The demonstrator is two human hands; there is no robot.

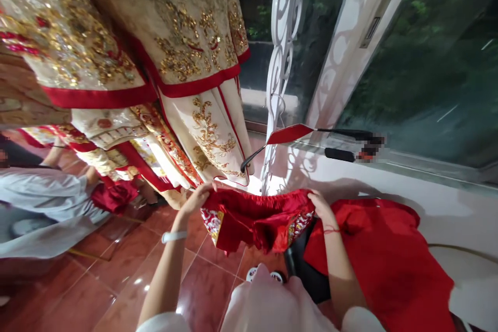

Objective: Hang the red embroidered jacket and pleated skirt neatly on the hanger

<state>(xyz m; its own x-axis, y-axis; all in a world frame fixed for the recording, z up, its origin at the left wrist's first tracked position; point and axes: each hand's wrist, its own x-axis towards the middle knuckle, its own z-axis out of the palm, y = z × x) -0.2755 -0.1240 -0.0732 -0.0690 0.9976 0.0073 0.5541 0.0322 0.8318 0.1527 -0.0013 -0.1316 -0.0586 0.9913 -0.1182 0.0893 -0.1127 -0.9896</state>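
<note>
My left hand (pixel 198 198) grips one end of the gathered waistband of a red skirt (pixel 257 218). At the other end, the fingers of my right hand (pixel 321 205) are closed on the same waistband. The skirt is stretched between both hands in front of my body, its waist opening facing up. Silver and gold patterned panels show at its two sides. Its lower part hangs out of sight. Above it, a hanger (pixel 290 134) with a red middle and dark arms hangs by its hook at a white scrollwork stand.
Cream embroidered garments (pixel 202 41) with red trim hang at the upper left. A red cloth (pixel 385 254) lies over something at the right, beside a black seat (pixel 311 264). Another person in a pale shirt (pixel 50 197) is at the left, with dark red fabric (pixel 114 194) at their hand.
</note>
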